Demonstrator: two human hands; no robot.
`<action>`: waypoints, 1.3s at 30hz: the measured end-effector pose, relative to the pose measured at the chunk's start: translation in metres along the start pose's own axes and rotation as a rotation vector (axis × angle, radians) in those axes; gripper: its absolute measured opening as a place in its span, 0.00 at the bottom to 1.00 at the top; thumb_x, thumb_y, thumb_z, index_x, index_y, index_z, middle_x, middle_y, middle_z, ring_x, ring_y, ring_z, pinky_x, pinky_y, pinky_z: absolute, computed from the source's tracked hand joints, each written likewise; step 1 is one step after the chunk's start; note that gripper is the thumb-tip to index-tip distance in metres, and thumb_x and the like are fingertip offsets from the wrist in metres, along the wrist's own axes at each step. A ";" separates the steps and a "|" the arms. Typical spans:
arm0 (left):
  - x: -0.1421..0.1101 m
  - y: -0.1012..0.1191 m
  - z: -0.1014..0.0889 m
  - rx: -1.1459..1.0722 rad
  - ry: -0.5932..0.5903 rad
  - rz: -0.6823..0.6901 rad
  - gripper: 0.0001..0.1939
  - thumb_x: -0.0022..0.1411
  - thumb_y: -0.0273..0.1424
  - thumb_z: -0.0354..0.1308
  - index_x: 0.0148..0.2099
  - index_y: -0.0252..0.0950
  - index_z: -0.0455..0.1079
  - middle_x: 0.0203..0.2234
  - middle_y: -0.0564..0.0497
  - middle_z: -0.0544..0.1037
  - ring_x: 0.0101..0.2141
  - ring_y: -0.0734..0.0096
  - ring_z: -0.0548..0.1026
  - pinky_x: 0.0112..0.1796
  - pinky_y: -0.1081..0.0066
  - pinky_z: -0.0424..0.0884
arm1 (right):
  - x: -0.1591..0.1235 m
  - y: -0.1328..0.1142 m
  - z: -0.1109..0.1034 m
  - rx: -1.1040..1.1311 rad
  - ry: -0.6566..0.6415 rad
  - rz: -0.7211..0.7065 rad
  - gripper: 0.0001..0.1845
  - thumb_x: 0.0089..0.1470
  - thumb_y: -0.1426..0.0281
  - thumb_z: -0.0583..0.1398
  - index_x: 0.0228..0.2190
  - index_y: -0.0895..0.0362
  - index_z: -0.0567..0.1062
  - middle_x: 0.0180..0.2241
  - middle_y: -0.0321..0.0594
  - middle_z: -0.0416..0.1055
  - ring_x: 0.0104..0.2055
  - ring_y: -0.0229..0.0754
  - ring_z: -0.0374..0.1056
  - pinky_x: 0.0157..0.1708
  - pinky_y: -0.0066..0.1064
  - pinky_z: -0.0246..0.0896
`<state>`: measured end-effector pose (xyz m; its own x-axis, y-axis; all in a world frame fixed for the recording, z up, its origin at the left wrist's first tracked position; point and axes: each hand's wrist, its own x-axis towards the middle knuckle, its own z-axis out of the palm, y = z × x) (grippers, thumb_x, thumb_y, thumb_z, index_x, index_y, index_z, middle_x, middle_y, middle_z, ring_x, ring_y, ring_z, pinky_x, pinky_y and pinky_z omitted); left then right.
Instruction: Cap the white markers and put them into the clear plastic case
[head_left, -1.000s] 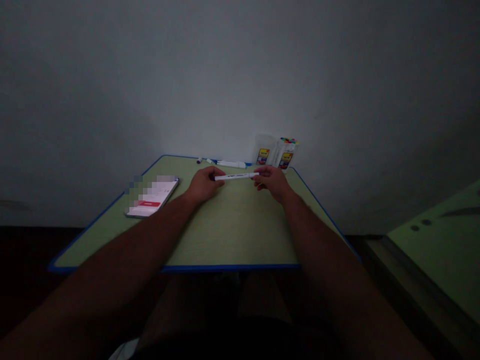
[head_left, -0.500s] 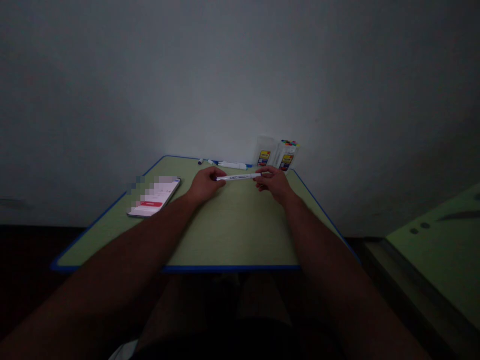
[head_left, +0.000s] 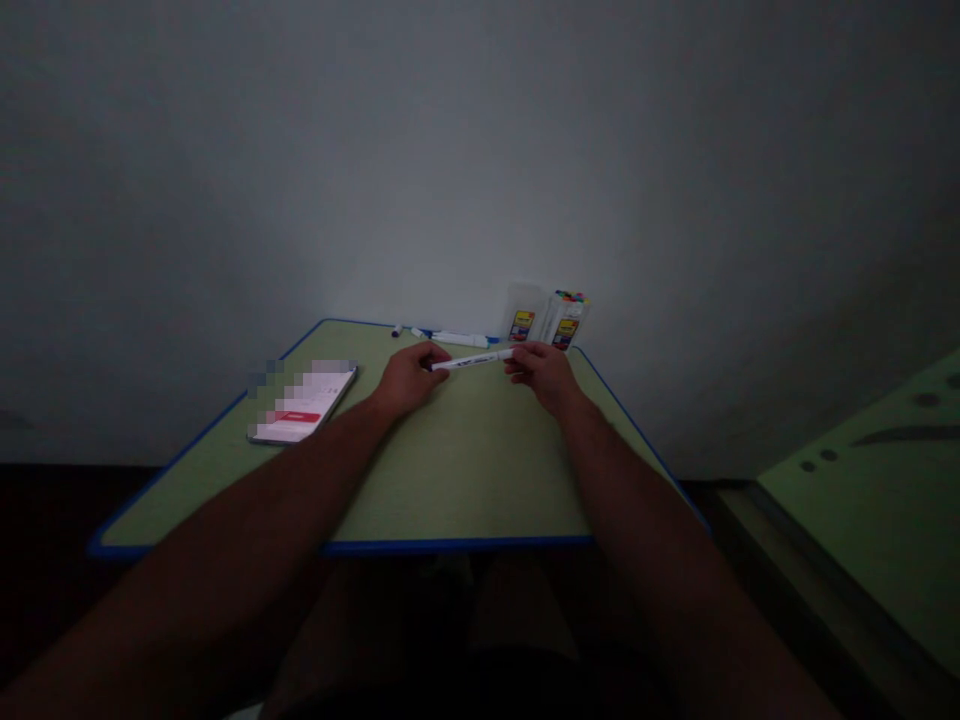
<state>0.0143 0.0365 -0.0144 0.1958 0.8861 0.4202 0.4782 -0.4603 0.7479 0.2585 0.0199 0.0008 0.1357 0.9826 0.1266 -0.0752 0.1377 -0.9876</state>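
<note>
A white marker pen [head_left: 474,359] with dark print spans the gap between my two hands, slightly higher at its right end. My left hand [head_left: 409,378] pinches its left end, where a dark tip shows at the fingers. The fingers of my right hand [head_left: 545,374] close on the right end. Behind them, another white marker [head_left: 459,340] lies along the table's far edge. Two small caps lie left of it, one a dark-ended cap [head_left: 397,331], the other a white cap [head_left: 417,332].
A phone [head_left: 304,405] with a lit screen lies on the left of the green, blue-edged table [head_left: 465,480]. At the back right stand a clear case [head_left: 523,312] and a case of coloured markers [head_left: 565,318]. A wall [head_left: 450,150] rises behind; a green panel [head_left: 892,500] is at right.
The whole view has shifted a little, so the table sits slightly lower and further left. The marker tilts a bit more, its right end higher. Both hands keep their hold.
</note>
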 end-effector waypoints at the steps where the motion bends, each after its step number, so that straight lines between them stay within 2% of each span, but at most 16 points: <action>1: 0.000 0.000 0.000 -0.001 -0.002 0.006 0.10 0.53 0.29 0.63 0.40 0.37 0.75 0.35 0.50 0.80 0.36 0.66 0.75 0.42 0.65 0.70 | 0.000 -0.001 0.001 0.009 0.007 0.002 0.05 0.50 0.72 0.66 0.30 0.59 0.75 0.26 0.39 0.77 0.25 0.36 0.73 0.22 0.24 0.67; 4: 0.000 0.001 0.001 -0.004 0.009 0.031 0.16 0.54 0.30 0.64 0.47 0.36 0.75 0.39 0.48 0.80 0.38 0.66 0.76 0.45 0.65 0.71 | 0.001 -0.005 0.001 0.039 0.041 -0.012 0.07 0.50 0.70 0.68 0.30 0.58 0.74 0.26 0.38 0.77 0.25 0.36 0.73 0.22 0.24 0.68; 7: -0.001 0.000 0.001 0.053 -0.029 0.011 0.28 0.55 0.33 0.63 0.59 0.34 0.69 0.45 0.43 0.79 0.40 0.63 0.77 0.46 0.64 0.71 | 0.004 -0.013 -0.001 0.060 0.113 -0.039 0.09 0.50 0.69 0.68 0.30 0.57 0.73 0.26 0.37 0.76 0.25 0.35 0.73 0.22 0.24 0.69; 9: -0.002 -0.001 0.001 0.155 -0.097 -0.012 0.36 0.57 0.36 0.63 0.66 0.32 0.62 0.51 0.38 0.77 0.47 0.58 0.77 0.49 0.62 0.70 | 0.008 -0.019 -0.003 0.073 0.189 -0.052 0.08 0.51 0.70 0.67 0.30 0.57 0.72 0.24 0.36 0.75 0.24 0.35 0.73 0.22 0.24 0.69; 12: -0.002 -0.005 0.001 0.364 -0.197 0.008 0.42 0.60 0.43 0.60 0.70 0.29 0.54 0.61 0.33 0.70 0.60 0.50 0.68 0.57 0.59 0.63 | 0.015 -0.030 -0.006 0.110 0.299 -0.068 0.06 0.52 0.73 0.64 0.29 0.56 0.71 0.22 0.35 0.74 0.23 0.35 0.72 0.21 0.23 0.69; 14: -0.001 -0.006 0.002 0.495 -0.265 0.032 0.40 0.62 0.46 0.56 0.70 0.30 0.56 0.64 0.33 0.66 0.63 0.49 0.64 0.60 0.58 0.59 | 0.020 -0.036 -0.009 0.130 0.360 -0.094 0.05 0.52 0.73 0.63 0.30 0.56 0.70 0.22 0.34 0.73 0.23 0.35 0.71 0.21 0.23 0.69; 19: -0.002 -0.007 0.003 0.659 -0.408 0.089 0.33 0.64 0.50 0.50 0.63 0.36 0.68 0.62 0.36 0.68 0.62 0.46 0.65 0.58 0.52 0.60 | 0.042 -0.057 -0.023 0.056 0.452 -0.229 0.07 0.51 0.70 0.64 0.30 0.54 0.68 0.21 0.32 0.70 0.23 0.35 0.71 0.21 0.24 0.70; 23: -0.002 -0.009 0.004 0.690 -0.409 0.091 0.32 0.64 0.51 0.50 0.62 0.39 0.69 0.63 0.37 0.67 0.62 0.46 0.64 0.58 0.51 0.60 | 0.064 -0.086 -0.037 0.049 0.545 -0.350 0.07 0.51 0.72 0.63 0.30 0.54 0.68 0.22 0.32 0.71 0.24 0.35 0.72 0.23 0.23 0.71; 29: -0.002 -0.008 0.004 0.670 -0.405 0.083 0.32 0.64 0.51 0.51 0.62 0.38 0.69 0.64 0.35 0.66 0.63 0.43 0.63 0.58 0.48 0.59 | 0.088 -0.121 -0.040 -0.084 0.716 -0.382 0.06 0.51 0.76 0.60 0.29 0.55 0.67 0.20 0.29 0.68 0.20 0.33 0.69 0.18 0.21 0.68; 34: -0.002 -0.009 0.005 0.663 -0.413 0.076 0.33 0.64 0.51 0.50 0.63 0.37 0.68 0.64 0.34 0.65 0.63 0.44 0.62 0.59 0.47 0.58 | 0.107 -0.120 -0.035 -0.295 0.776 -0.371 0.04 0.50 0.77 0.60 0.29 0.57 0.71 0.19 0.31 0.68 0.19 0.35 0.68 0.18 0.23 0.67; 39: -0.003 -0.009 0.005 0.656 -0.405 0.082 0.33 0.63 0.51 0.51 0.63 0.36 0.68 0.64 0.34 0.65 0.63 0.42 0.63 0.58 0.45 0.59 | 0.125 -0.110 -0.035 -0.535 0.716 -0.346 0.05 0.51 0.75 0.59 0.33 0.59 0.74 0.28 0.39 0.74 0.25 0.36 0.72 0.27 0.30 0.71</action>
<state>0.0135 0.0384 -0.0244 0.4904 0.8592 0.1458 0.8327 -0.5113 0.2124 0.3181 0.1233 0.1218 0.6510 0.5640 0.5081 0.5195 0.1571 -0.8399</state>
